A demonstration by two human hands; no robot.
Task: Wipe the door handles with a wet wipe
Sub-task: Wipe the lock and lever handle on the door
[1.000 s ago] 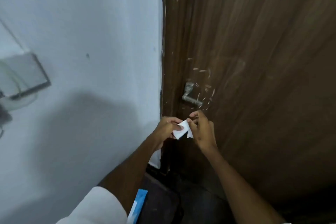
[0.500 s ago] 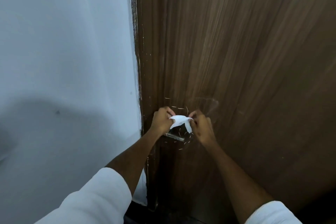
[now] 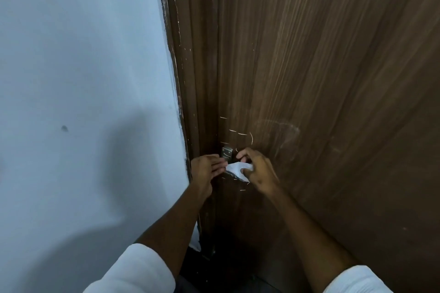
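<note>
A metal door handle sits on the dark wooden door, near its left edge; only its square base plate shows, the lever is hidden behind my hands. My right hand is shut on a crumpled white wet wipe, right in front of the handle. My left hand is just left of it, fingers stretched out toward the wipe and touching its left edge, without a clear grip.
A pale blue-white wall fills the left half, meeting the brown door frame. White scratch marks ring the handle area. The floor below is dark.
The view has shifted closer to the door. The wipe, held stretched between both hands before, is now bunched in my right hand, and my left hand's fingers have opened.
</note>
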